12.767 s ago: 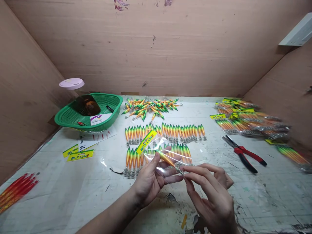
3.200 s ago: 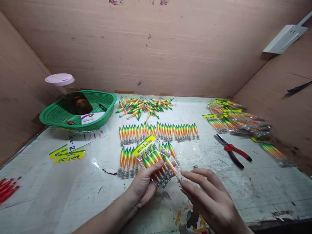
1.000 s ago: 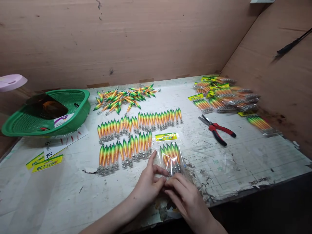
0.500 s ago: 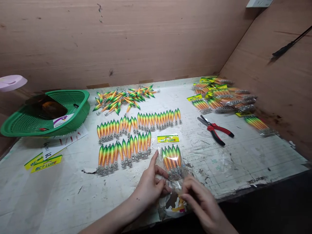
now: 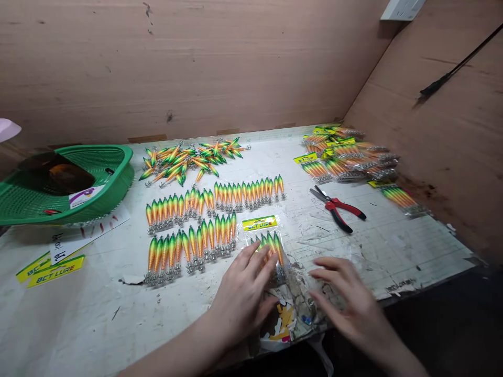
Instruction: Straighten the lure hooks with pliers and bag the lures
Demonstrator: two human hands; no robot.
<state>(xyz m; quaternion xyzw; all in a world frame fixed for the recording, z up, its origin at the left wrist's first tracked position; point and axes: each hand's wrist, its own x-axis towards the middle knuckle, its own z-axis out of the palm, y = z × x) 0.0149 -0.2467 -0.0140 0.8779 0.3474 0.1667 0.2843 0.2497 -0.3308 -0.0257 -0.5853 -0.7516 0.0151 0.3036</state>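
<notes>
My left hand (image 5: 245, 285) lies palm down over a clear plastic bag of lures (image 5: 278, 251), its fingers stretched and slightly apart. The bag has a yellow "BCT LURE" header card (image 5: 260, 223) at its far end; my fingers cover part of the green-and-orange squid lures inside. To the right of the bag, my right hand (image 5: 341, 293) hovers with fingers apart and nothing in them. Just below the table's front edge, a pale, translucent strip (image 5: 323, 356) shows near my right hand. A patterned brown, white and yellow patch (image 5: 281, 322) lies near the edge by my left hand.
Loose lures lie in rows (image 5: 192, 248) and in a heap (image 5: 184, 159). Packed bags (image 5: 349, 154) are piled at the back right, near red-and-black pliers (image 5: 338, 209). On the left are a green basket (image 5: 121, 173) and header cards (image 5: 57, 270).
My left hand has moved from the bag's lower left side to lie over it. The right hand has opened from a pinch and drawn away rightward. The view has shifted slightly.
</notes>
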